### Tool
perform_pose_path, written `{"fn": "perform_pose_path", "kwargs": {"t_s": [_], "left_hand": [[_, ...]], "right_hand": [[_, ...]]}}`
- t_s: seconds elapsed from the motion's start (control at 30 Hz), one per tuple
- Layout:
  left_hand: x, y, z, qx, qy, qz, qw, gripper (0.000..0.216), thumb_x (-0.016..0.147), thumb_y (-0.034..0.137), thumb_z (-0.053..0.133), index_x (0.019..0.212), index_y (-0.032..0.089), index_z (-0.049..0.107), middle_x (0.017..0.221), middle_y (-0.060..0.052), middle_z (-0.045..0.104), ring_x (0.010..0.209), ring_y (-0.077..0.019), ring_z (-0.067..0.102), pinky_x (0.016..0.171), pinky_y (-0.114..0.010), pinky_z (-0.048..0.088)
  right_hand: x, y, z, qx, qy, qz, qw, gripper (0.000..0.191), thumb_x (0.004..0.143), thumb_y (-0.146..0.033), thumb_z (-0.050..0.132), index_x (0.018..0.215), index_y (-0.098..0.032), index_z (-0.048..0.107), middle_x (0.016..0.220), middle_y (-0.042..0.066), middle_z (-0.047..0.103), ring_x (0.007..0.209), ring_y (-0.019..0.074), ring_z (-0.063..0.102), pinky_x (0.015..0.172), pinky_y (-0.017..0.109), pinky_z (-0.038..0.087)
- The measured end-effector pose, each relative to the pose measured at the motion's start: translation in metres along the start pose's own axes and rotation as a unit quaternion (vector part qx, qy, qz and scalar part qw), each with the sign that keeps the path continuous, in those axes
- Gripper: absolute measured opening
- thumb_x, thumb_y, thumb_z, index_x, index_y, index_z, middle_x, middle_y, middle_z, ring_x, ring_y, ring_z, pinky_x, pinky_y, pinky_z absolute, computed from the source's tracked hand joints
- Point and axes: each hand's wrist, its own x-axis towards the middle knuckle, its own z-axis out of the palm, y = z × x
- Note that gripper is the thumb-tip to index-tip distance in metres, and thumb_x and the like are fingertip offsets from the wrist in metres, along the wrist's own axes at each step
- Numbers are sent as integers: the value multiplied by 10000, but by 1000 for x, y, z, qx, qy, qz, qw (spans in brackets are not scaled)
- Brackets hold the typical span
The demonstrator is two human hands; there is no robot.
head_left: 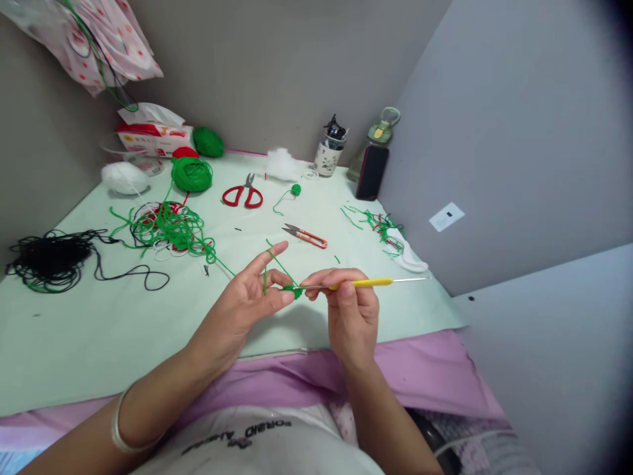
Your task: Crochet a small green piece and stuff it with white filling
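Observation:
My left hand (247, 300) pinches a small green crochet piece (295, 291) between thumb and fingers, with its index finger raised and green yarn (277, 262) looped over it. My right hand (349, 305) grips a yellow-handled crochet hook (368, 283), its tip in the green piece. The yarn strand runs back across the pale green table (99, 330) to a tangle of green yarn (171, 227).
Red scissors (242, 194), orange thread snips (306, 235), a green yarn ball (192, 173), white yarn (123, 177), black cord (49, 259), a tissue pack (153, 135), a cup (329, 157), a phone (372, 173), a bottle (378, 135) and green yarn scraps (383, 227) lie about. Grey walls enclose the table.

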Motion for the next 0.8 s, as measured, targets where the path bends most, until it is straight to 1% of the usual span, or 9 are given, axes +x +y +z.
{"fn": "perform_pose_path", "kwargs": {"t_s": [0.13,0.23,0.3,0.37,0.47,0.53,0.6,0.7,0.8], "left_hand": [[1,-2,-2,67,13,40,997,801,822,215,845,1547,290,513,871,53,603,698,-107,477,749,-248,425],[-2,0,2,141,51,82,985,754,833,208,828,1523,304,542,883,56,602,611,-87,384,668,-231,413],[-5,0,6,177,85,108,975,725,807,166,829,1478,297,590,859,59,604,601,-87,373,649,-220,410],[-7,-1,9,181,103,117,971,744,772,130,840,1458,303,608,838,67,609,587,-83,365,626,-213,403],[-7,-2,9,93,57,58,992,819,748,149,871,1496,297,570,784,77,600,601,-83,426,620,-207,407],[-4,-1,6,3,12,-14,1000,787,759,199,887,1484,249,586,762,67,600,661,-93,508,695,-212,453],[0,1,3,-55,-4,-61,997,688,782,239,891,1424,211,646,764,63,607,652,-75,513,773,-222,481],[2,4,0,-68,10,-42,997,590,796,228,894,1356,235,707,784,67,624,624,-50,496,769,-201,472],[1,2,4,-53,1,-8,999,542,800,207,891,1316,263,736,816,50,666,754,-84,589,791,-196,471]], "right_hand": [[1,-7,-3,-61,-35,-24,997,216,1077,-289,522,1014,-232,720,956,50,791,827,175,726,732,342,607],[1,-12,-4,-152,-63,-86,983,218,1072,-209,506,1061,-238,722,989,53,788,891,187,736,782,366,616],[-2,-14,-3,-232,-88,-146,958,229,1059,-165,507,1126,-244,711,1003,60,787,929,203,743,799,382,622],[-5,-14,-3,-324,-100,-208,917,266,1037,-134,532,1199,-256,705,1035,71,778,949,210,744,784,370,628],[-11,-12,-2,-417,-98,-267,863,332,999,-110,597,1256,-280,720,1089,84,750,1009,215,738,799,341,636],[-13,-11,-1,-393,-79,-260,878,328,1003,-119,598,1251,-289,730,1095,78,741,1027,212,730,818,339,634],[-10,-10,0,-300,-28,-206,931,276,1033,-153,559,1192,-284,743,1030,60,743,928,193,721,776,343,625],[-2,-8,3,-129,38,-87,987,231,1063,-235,530,1036,-252,759,886,34,715,720,159,666,657,331,589],[3,-6,7,-84,10,-40,996,213,1050,-275,572,997,-239,775,926,51,750,796,177,699,654,323,591]]}}
